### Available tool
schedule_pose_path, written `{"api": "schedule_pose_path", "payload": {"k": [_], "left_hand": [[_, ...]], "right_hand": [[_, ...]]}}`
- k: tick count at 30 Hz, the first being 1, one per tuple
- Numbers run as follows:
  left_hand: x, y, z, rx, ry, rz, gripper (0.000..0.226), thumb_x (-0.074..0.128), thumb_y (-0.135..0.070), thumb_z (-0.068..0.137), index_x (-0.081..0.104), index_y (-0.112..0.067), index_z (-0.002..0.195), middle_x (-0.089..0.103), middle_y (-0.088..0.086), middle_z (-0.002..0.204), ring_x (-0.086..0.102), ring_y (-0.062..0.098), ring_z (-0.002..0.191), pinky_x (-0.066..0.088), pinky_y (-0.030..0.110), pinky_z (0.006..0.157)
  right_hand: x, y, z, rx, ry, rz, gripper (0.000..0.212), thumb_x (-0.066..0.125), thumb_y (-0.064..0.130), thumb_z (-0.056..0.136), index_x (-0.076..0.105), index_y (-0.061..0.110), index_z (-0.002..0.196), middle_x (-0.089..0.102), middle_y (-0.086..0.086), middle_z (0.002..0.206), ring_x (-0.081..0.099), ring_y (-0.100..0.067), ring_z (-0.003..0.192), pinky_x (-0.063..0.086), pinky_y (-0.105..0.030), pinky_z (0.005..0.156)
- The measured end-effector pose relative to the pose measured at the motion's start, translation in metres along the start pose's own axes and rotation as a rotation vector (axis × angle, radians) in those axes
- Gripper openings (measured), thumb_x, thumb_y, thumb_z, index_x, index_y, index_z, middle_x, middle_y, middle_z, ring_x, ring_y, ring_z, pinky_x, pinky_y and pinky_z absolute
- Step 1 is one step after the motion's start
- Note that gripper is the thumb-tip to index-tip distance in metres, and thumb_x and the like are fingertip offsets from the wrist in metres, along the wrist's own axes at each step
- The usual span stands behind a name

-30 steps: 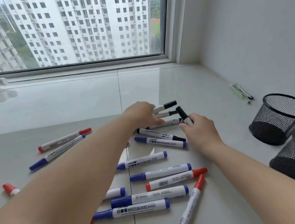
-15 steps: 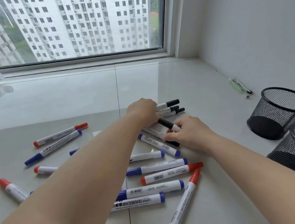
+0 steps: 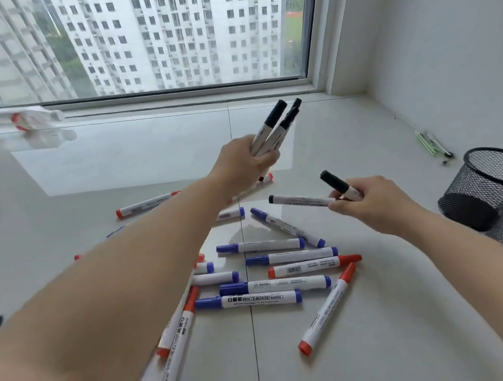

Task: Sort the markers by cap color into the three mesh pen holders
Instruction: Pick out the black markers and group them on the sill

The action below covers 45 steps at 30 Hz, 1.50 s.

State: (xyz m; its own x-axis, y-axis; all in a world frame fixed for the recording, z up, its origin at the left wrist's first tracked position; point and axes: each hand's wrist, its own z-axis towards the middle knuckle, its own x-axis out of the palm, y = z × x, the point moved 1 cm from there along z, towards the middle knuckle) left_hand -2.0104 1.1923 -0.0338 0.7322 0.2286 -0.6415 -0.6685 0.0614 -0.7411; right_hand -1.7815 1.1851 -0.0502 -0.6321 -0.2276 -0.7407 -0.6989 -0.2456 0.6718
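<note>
Gathering black-capped markers above the tiled floor.
Left hand (image 3: 242,163) is gripping a bundle of black markers (image 3: 273,128); right hand (image 3: 370,200) is pinching two more black markers (image 3: 335,184).

Blue-capped marker (image 3: 248,300) near front of floor tile: barrel print reads "WHITEBOARD MARKER", two characters ahead of it, small line beneath illegible. Barcodes on neighbouring red-capped marker (image 3: 314,266) and blue-capped marker behind (image 3: 275,285); digits unreadable. Other barrels' print too blurred.
</note>
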Motion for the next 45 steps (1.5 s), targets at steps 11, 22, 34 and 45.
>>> {"api": "schedule_pose_path", "payload": {"k": [11, 22, 34, 45], "left_hand": [[-0.133, 0.028, -0.142, -0.170, -0.305, -0.079, 0.014, 0.057, -0.032, 0.089, 0.053, -0.019, 0.086, 0.054, -0.001, 0.071, 0.050, 0.015, 0.062, 0.042, 0.026, 0.055], [-0.205, 0.090, -0.297, -0.559, -0.445, -0.034, 0.014, 0.048, -0.029, 0.091, 0.047, -0.017, 0.098, 0.059, 0.003, 0.080, 0.057, 0.011, 0.064, 0.038, 0.026, 0.049], [-0.247, 0.141, -0.365, -0.785, -0.376, 0.254, 0.029, 0.046, -0.027, 0.090, 0.041, -0.011, 0.113, 0.055, 0.008, 0.098, 0.053, 0.026, 0.081, 0.041, 0.032, 0.063], [-0.248, 0.169, -0.364, -0.860, -0.291, 0.405, 0.045, 0.045, -0.016, 0.087, 0.032, -0.007, 0.130, 0.045, 0.018, 0.127, 0.044, 0.035, 0.115, 0.037, 0.037, 0.088]], "right_hand": [[0.014, 0.081, -0.070, 0.074, -0.008, 0.712, 0.004, 0.072, 0.016, 0.078, 0.069, 0.018, 0.079, 0.063, 0.013, 0.062, 0.054, -0.003, 0.059, 0.035, -0.023, 0.053], [0.123, 0.187, -0.134, 0.145, 0.119, 0.801, 0.025, 0.055, 0.038, 0.090, 0.062, 0.017, 0.079, 0.060, -0.002, 0.079, 0.057, -0.022, 0.086, 0.045, -0.043, 0.087], [0.247, 0.270, -0.147, 0.236, 0.340, 0.581, 0.032, 0.045, 0.000, 0.086, 0.041, 0.005, 0.117, 0.047, -0.009, 0.086, 0.048, -0.019, 0.071, 0.045, -0.031, 0.061], [0.288, 0.282, -0.133, 0.174, 0.192, 0.046, 0.070, 0.043, 0.003, 0.088, 0.005, 0.012, 0.147, 0.005, -0.016, 0.151, 0.024, -0.036, 0.133, 0.032, -0.044, 0.104]]}}
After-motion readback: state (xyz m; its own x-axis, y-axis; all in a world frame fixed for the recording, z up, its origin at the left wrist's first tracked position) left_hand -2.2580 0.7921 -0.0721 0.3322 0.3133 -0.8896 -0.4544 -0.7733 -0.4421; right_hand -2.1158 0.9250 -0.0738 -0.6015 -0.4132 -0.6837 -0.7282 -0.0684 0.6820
